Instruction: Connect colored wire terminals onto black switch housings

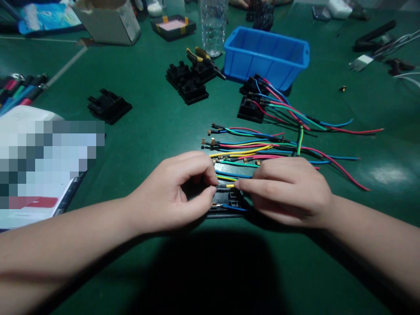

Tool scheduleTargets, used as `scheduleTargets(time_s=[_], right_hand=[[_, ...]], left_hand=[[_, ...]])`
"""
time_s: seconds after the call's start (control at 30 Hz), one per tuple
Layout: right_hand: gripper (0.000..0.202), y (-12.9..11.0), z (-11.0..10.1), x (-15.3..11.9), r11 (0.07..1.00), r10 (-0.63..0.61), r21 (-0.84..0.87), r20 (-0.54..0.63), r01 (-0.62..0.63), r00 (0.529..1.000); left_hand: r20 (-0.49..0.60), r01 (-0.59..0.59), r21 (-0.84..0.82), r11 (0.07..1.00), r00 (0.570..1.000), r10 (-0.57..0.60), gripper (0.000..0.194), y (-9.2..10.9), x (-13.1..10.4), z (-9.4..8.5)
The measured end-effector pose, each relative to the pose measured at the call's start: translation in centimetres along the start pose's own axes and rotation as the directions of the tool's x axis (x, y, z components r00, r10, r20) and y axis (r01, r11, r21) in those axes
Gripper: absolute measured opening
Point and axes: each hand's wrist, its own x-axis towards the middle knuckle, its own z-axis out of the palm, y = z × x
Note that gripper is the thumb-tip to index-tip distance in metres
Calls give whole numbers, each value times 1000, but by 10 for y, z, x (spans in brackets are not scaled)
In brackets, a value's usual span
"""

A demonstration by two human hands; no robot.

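Note:
Between my two hands runs a short yellow wire (230,186) with a dark sleeve near its left end. My left hand (183,188) pinches that end between thumb and forefinger. With its fingertips, my right hand (288,192) grips the yellow part. Beneath them lies a black plastic housing (233,199), partly hidden by both hands. A blue wire (234,208) with a metal terminal lies across it. Just beyond my hands, several red, blue, green and yellow wires (243,144) with brass terminals are spread on the green table.
A blue bin (267,57) stands at the back, beside a clear plastic bottle (213,28). Wired black housings (252,108) sit before it. More black housings (193,89), with yellow-handled pliers (198,54), lie left of it, and another housing (109,106) farther left. A cardboard box (108,22) is behind.

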Motion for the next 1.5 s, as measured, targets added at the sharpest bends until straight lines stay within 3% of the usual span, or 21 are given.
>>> scheduleTargets(time_s=[0.87,1.5], right_hand=[[21,0,0,2,999,-3,-53,-6,2,1000],[24,-4,1,2,1000,18,7,12,-19,1000]], left_hand=[[26,44,20,999,999,-44,8,0,0,3],[37,55,-22,998,998,-55,9,-1,0,2]])
